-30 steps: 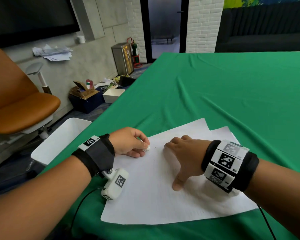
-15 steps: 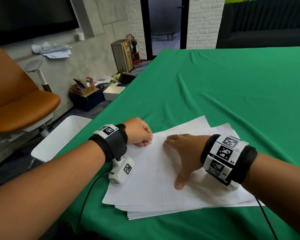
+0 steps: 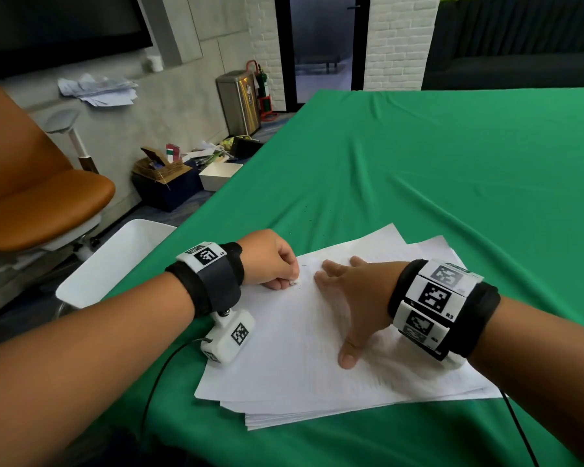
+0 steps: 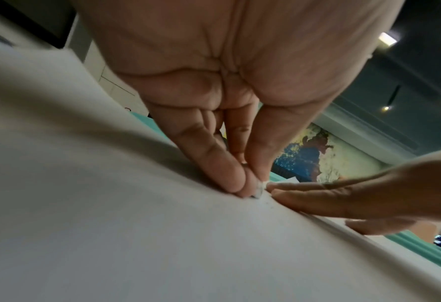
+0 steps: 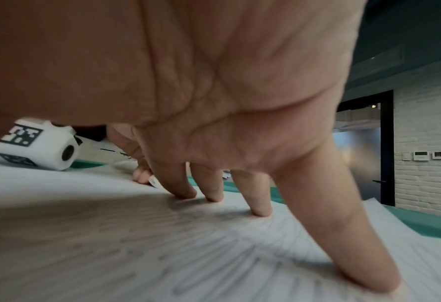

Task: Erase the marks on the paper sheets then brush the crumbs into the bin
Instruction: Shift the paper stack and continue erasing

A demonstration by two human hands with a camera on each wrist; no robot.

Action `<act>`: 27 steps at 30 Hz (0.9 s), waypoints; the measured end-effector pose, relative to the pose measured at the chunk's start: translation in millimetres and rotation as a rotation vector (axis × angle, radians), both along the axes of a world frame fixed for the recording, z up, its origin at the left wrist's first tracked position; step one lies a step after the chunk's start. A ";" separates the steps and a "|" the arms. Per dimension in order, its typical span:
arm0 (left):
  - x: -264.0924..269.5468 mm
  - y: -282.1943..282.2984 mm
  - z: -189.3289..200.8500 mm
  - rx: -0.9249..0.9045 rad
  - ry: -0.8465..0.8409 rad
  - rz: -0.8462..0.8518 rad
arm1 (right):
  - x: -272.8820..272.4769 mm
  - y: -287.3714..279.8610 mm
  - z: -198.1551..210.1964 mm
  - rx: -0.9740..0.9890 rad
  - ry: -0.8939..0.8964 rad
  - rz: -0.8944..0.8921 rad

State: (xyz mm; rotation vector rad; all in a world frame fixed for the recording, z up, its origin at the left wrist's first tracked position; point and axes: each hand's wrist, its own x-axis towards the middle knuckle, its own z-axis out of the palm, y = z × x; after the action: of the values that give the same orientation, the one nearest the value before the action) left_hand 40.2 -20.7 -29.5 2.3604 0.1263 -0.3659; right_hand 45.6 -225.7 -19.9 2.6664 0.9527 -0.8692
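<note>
A stack of white paper sheets (image 3: 294, 358) lies on the green tablecloth near its front edge. My left hand (image 3: 273, 261) pinches a small white eraser (image 3: 294, 282) and presses it onto the top sheet near its far left corner. The eraser (image 4: 259, 189) shows between thumb and fingertips in the left wrist view, with a few dark crumbs (image 4: 269, 203) beside it. My right hand (image 3: 348, 294) lies flat with spread fingers on the paper (image 5: 162, 255), just right of the eraser. A short pencil mark (image 3: 303, 265) sits above the eraser. A white bin (image 3: 115, 264) stands left of the table edge.
An orange chair (image 3: 38, 203) stands at the left behind the bin. Boxes and clutter (image 3: 169, 176) sit on the floor beside a metal trash can (image 3: 238, 102). The green cloth (image 3: 452, 183) stretches far and right of the sheets. A black cable (image 3: 155, 382) trails from my left wrist camera.
My left hand with the eraser has slid slightly up and left along the top sheet. The view shifted, and the lower sheets of the stack now show at the front. The right hand stays pressed down.
</note>
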 end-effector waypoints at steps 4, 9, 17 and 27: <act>-26.2 -7.9 1.8 0.007 0.059 -0.172 | 1.6 -0.3 -2.9 -0.004 0.003 -0.003; -43.6 -14.1 6.8 -0.003 0.243 -0.298 | 3.5 -0.8 -4.0 -0.009 0.012 -0.003; -37.6 -16.3 2.9 -0.028 0.124 -0.193 | 3.5 -0.2 -4.9 -0.001 0.005 -0.001; -37.3 -7.9 4.4 -0.024 0.061 -0.163 | 3.4 -1.0 -5.2 0.018 0.012 -0.002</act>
State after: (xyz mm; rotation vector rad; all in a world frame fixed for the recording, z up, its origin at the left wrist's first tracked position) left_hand 2.9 -28.5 -25.1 2.3435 -0.0417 -0.5151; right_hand 49.0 -226.7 -25.1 2.6805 0.9646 -0.8821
